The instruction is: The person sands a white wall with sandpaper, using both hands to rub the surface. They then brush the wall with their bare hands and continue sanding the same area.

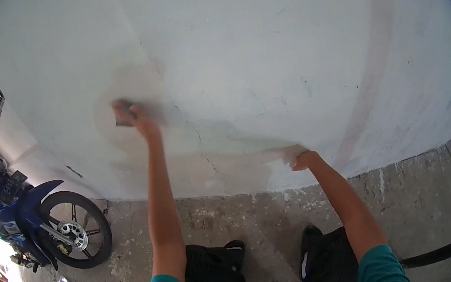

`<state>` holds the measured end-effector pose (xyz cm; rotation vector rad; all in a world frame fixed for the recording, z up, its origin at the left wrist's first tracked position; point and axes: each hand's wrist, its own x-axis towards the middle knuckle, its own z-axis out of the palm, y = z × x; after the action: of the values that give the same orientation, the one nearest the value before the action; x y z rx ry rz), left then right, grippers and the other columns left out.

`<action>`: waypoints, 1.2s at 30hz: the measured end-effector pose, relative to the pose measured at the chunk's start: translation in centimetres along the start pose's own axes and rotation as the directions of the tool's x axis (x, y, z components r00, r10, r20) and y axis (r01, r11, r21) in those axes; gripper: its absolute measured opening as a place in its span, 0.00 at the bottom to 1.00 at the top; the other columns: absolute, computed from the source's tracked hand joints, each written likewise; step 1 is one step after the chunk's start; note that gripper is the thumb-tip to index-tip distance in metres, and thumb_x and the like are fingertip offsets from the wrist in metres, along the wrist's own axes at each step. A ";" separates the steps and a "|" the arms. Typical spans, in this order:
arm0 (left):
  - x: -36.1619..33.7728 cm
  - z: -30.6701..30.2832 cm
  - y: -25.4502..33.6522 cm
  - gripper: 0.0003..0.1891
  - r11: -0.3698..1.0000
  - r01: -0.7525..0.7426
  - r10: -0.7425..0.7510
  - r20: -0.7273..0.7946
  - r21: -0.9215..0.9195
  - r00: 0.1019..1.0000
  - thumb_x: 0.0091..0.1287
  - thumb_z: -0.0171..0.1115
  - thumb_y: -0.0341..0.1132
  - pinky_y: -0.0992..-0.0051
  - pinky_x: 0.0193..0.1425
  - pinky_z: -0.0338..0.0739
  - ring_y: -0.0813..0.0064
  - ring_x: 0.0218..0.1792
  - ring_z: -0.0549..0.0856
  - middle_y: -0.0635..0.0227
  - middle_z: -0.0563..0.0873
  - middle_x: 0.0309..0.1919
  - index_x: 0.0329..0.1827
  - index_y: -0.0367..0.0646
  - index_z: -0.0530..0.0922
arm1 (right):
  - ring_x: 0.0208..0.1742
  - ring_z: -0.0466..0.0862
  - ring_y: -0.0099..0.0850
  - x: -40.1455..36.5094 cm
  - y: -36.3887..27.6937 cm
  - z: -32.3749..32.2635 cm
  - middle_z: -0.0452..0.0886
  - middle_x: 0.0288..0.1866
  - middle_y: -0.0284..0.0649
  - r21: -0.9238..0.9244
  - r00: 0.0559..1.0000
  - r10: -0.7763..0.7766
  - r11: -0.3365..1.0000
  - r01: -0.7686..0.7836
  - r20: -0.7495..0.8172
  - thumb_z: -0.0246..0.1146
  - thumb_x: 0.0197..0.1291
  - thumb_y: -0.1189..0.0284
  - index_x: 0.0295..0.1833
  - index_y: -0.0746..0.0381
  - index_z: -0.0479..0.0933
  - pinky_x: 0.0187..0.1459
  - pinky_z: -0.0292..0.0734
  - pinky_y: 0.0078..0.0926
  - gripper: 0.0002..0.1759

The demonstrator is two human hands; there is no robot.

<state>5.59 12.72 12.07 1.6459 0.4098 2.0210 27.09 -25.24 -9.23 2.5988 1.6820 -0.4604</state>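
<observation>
My left hand [131,115] is raised against a white wall [258,48] and grips a small dark block [120,109], pressed flat to the surface; the hand is motion-blurred. Around it the wall shows a rubbed, greyish patch. My right hand [301,160] rests low on the wall, fingers curled, near a pale scuffed streak just above the floor line. It holds nothing that I can see. Both arms wear teal short sleeves.
A blue motorcycle [33,222] is parked at the left on the rough concrete floor [250,225], its wheel close to the wall. A small clear bottle [63,281] lies beside the wheel. A dark hose [446,251] curves along the floor at right. My dark trousers and shoes are below.
</observation>
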 end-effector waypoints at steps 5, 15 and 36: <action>-7.4 3.0 5.8 0.35 0.829 -0.496 0.322 0.504 0.259 0.802 0.59 0.57 0.35 0.49 0.72 0.43 0.47 0.72 0.48 0.54 0.48 0.73 0.72 0.52 0.56 | 0.59 0.73 0.40 -2.4 -2.9 -3.8 0.74 0.56 0.39 0.183 0.994 0.077 0.979 -0.091 0.080 0.64 0.39 0.67 0.49 0.53 0.75 0.58 0.70 0.33 0.25; -16.4 -6.0 -7.0 0.32 0.700 -0.487 0.016 0.670 0.522 0.742 0.66 0.53 0.43 0.54 0.72 0.49 0.50 0.72 0.50 0.53 0.50 0.72 0.70 0.40 0.55 | 0.62 0.69 0.39 -0.4 -0.6 -1.2 0.70 0.61 0.41 -0.043 1.000 -0.022 0.999 0.021 -0.022 0.59 0.48 0.63 0.58 0.51 0.70 0.60 0.67 0.32 0.27; -8.7 3.4 5.2 0.34 0.776 -0.608 0.445 0.536 0.170 0.717 0.62 0.57 0.43 0.48 0.70 0.45 0.44 0.71 0.50 0.47 0.49 0.71 0.71 0.49 0.57 | 0.64 0.68 0.36 -0.5 -0.4 -1.3 0.69 0.63 0.36 0.056 0.999 0.040 0.998 -0.038 -0.031 0.63 0.42 0.67 0.57 0.49 0.71 0.62 0.66 0.31 0.30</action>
<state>9.16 3.33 8.38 2.6503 0.0925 1.8775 26.82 -25.26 -7.82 2.6866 1.6473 -0.4733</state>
